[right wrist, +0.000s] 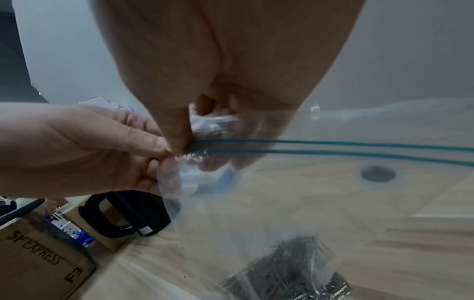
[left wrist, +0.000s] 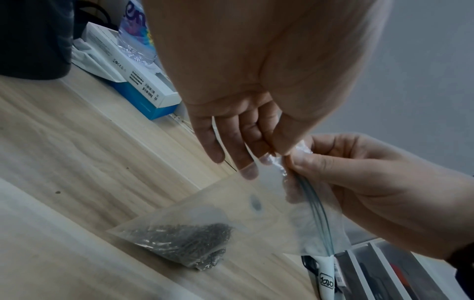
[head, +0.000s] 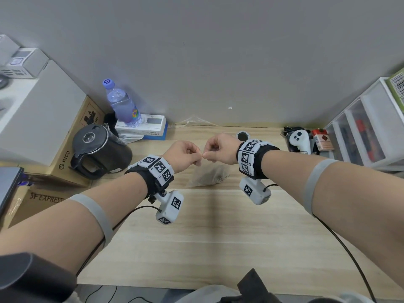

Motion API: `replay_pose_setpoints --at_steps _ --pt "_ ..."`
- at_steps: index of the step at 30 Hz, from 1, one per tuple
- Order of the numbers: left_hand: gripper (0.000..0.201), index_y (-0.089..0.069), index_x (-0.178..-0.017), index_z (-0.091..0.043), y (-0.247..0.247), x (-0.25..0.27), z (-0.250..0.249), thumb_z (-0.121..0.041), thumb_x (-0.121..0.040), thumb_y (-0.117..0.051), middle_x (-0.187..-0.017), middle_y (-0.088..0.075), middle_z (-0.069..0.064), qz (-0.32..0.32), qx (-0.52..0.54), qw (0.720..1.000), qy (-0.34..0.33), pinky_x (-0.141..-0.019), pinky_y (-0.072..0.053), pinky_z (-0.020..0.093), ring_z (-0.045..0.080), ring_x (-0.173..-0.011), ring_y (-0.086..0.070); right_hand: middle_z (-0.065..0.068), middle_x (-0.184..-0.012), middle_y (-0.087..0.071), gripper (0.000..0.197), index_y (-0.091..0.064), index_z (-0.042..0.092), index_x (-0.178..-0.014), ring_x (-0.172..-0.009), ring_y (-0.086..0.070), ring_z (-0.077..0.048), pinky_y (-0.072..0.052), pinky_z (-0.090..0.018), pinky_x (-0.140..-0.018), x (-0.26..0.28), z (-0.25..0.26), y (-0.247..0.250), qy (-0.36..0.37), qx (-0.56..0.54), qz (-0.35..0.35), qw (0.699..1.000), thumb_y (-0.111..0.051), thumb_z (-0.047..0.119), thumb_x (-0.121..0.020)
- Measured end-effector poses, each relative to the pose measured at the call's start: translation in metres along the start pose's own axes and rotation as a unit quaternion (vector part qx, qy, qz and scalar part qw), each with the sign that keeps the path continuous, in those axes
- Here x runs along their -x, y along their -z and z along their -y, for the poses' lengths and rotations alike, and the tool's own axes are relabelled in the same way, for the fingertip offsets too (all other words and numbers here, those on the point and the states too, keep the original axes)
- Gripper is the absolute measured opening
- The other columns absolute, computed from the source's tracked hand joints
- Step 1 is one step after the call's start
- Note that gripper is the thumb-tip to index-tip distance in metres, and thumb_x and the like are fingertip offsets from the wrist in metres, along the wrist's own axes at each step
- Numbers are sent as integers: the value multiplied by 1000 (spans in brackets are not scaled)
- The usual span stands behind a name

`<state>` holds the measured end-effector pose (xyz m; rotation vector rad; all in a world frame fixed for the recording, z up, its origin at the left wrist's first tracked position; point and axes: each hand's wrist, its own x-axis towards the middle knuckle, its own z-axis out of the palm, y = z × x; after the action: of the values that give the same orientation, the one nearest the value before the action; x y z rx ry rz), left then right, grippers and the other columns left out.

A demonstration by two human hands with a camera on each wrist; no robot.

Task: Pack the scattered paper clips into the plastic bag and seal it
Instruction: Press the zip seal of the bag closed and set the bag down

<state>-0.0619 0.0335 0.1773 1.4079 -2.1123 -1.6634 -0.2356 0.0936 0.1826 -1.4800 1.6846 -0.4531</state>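
A clear plastic bag [head: 207, 174] hangs between my two hands above the wooden table [head: 218, 237]. A heap of grey paper clips [left wrist: 187, 241] fills the bag's bottom, which rests on the table; the same paper clips [right wrist: 290, 270] show in the right wrist view. My left hand [head: 187, 155] and right hand [head: 218, 152] meet thumb to thumb and pinch one end of the bag's top. The green zip strip [right wrist: 333, 147] runs away from the pinch to the right as two lines. In the left wrist view the plastic bag [left wrist: 269, 213] hangs below both pinching thumbs.
A black kettle [head: 98, 149] stands on the left, with a water bottle [head: 122, 103] and a blue-white box [head: 146, 126] behind it. Cardboard boxes [head: 43, 193] line the left edge. A white controller [head: 298, 139], a red pack [head: 322, 139] and plastic drawers [head: 360, 127] fill the right. A round grommet hole [head: 242, 135] sits behind my right hand.
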Motion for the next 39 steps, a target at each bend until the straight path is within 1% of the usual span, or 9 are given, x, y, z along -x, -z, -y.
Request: replay_pose_setpoints --at_steps 5,9,12,16,19,22,27,32,39 --pt "12 -63 -81 -10 3 0 5 -6 -92 -62 -77 -72 12 -12 -7 1000 -6 -67 -46 25 -2 -52 -58 10 -76 -61 10 -70 18 -88 -72 -58 -10 -49 -24 -70 3 -3 4 -14 42 8 999 -70 28 -85" --pt "10 -60 -82 -11 2 -2 6 -3 -88 -63 -75 -71 14 -20 5 1000 -2 -63 -45 24 1 -53 -59 8 -76 -62 6 -69 20 -86 -73 -57 -12 -49 -27 -71 2 0 2 1 70 3 998 -69 27 -86" --pt "5 -66 -88 -11 1 -2 5 -9 -86 -70 -76 -71 11 -23 -3 1000 -11 -68 -51 25 9 -63 -63 5 -79 -62 8 -71 17 -89 -74 -56 -13 -50 -30 -74 2 2 -1 9 69 3 998 -68 24 -86" --pt "8 -72 -83 -7 1 1 6 -13 -88 -72 -72 -69 5 3 -66 996 -51 -60 -45 11 -1 -56 -56 9 -76 -61 11 -71 16 -89 -73 -56 -12 -50 -28 -72 2 1 -3 22 72 8 997 -69 26 -86" --pt "8 -71 -81 -12 0 0 8 -12 -89 -70 -72 -69 4 -14 -89 995 -53 -58 -43 11 0 -55 -53 9 -76 -64 8 -70 21 -82 -71 -59 -10 -50 -25 -68 2 -5 0 10 78 15 997 -70 29 -84" --pt "8 -71 -81 -13 1 -2 11 -13 -89 -70 -72 -68 1 -26 -98 994 -49 -55 -41 9 -3 -52 -52 7 -78 -68 6 -70 21 -81 -77 -64 -15 -54 -30 -73 3 -13 5 1 86 20 996 -69 27 -84" --pt "3 -72 -80 -11 -2 -4 10 -12 -83 -71 -72 -65 -3 -49 -100 993 -39 -61 -44 16 5 -62 -54 11 -75 -64 6 -68 26 -79 -78 -63 -16 -55 -32 -75 2 -12 4 7 101 19 995 -67 25 -85" --pt "7 -74 -78 -16 0 -4 7 -20 -84 -77 -67 -62 -8 -22 -142 987 -67 -54 -39 7 -1 -56 -52 9 -76 -63 6 -69 20 -85 -76 -60 -15 -52 -30 -73 2 -11 2 23 103 30 994 -65 23 -87" --pt "5 -72 -83 -19 -3 -8 7 -20 -88 -71 -80 -68 -8 -16 -183 980 -79 -66 -39 10 1 -75 -58 8 -77 -65 3 -67 25 -80 -77 -63 -15 -54 -31 -73 1 -15 3 25 86 35 995 -67 25 -83"
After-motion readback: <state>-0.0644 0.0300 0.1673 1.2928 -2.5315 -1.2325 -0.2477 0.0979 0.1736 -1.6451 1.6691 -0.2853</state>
